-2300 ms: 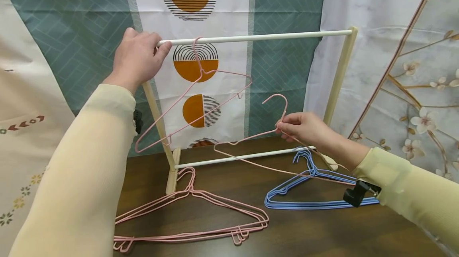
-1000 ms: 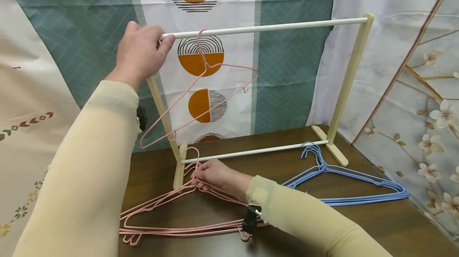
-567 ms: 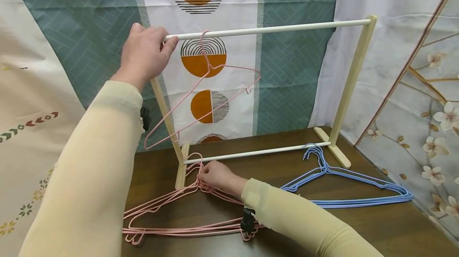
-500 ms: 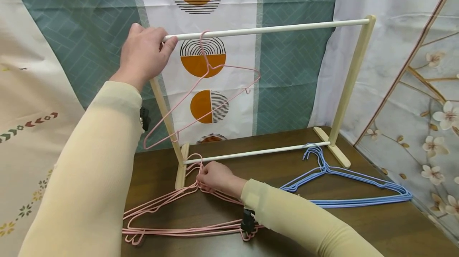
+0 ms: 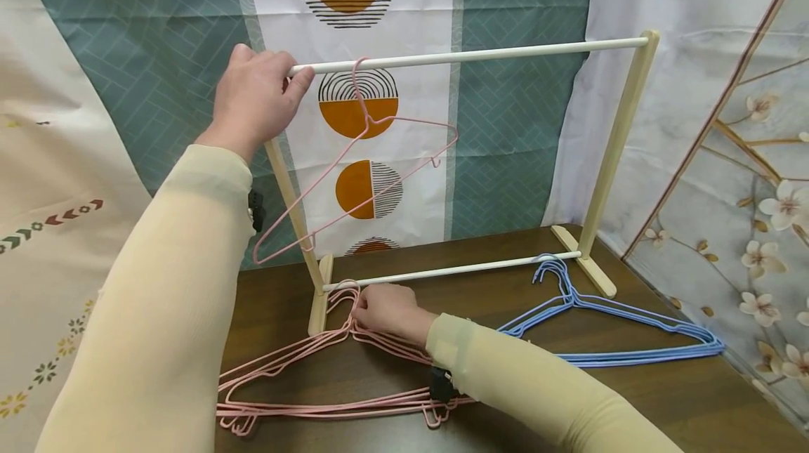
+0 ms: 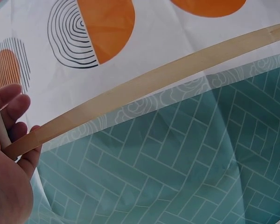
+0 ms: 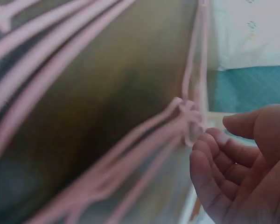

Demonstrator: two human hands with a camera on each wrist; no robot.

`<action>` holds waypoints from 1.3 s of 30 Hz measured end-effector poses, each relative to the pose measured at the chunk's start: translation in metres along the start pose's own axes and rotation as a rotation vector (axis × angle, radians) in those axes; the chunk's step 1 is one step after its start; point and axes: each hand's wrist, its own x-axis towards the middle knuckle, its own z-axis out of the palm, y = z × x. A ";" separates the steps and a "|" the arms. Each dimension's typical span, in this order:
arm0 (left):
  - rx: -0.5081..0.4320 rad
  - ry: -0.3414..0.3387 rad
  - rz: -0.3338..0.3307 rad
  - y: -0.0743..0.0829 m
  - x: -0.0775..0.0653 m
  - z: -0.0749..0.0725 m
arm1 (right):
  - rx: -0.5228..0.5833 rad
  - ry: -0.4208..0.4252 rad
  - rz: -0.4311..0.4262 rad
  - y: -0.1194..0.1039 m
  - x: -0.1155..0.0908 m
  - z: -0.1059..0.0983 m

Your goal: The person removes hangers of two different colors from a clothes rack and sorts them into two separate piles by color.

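Note:
In the head view my left hand (image 5: 255, 98) grips the top left corner of a small clothes rack (image 5: 480, 55), fingers over the rail; the left wrist view shows them curled round the rail and post. One pink hanger (image 5: 363, 130) hangs from the rail near it. My right hand (image 5: 390, 312) is low, beside the necks of a pile of pink hangers (image 5: 287, 355) lying on the table. In the right wrist view, its thumb and loosely curled fingers (image 7: 200, 170) stand apart, fingertips right at the pink hanger necks (image 7: 191, 116).
Several blue hangers (image 5: 638, 355) lie stacked on the dark wooden table (image 5: 518, 425) at the right, hooks over the rack's lower bar (image 5: 455, 270). Patterned curtains (image 5: 524, 137) hang close behind the rack. A floral panel (image 5: 727, 179) borders the table on the right.
My right hand carried a pink hanger left and down onto the pink pile. Its hook has since sunk flat among the others, and the hand has let go. My left hand stays on the rack.

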 end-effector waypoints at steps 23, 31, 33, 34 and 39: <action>0.013 -0.006 0.007 -0.001 -0.001 -0.004 | 0.388 0.548 -0.113 -0.020 -0.016 -0.175; 0.013 0.000 0.012 -0.001 -0.003 -0.001 | 0.416 0.610 -0.052 -0.022 -0.003 -0.208; 0.013 0.002 0.013 -0.001 -0.002 -0.001 | 0.403 0.612 -0.040 -0.023 0.002 -0.213; 0.012 0.002 0.013 -0.001 -0.002 -0.001 | 0.393 0.610 -0.029 -0.023 0.004 -0.216; 0.009 0.001 0.013 0.000 -0.001 -0.001 | 0.379 0.583 0.008 -0.023 0.017 -0.225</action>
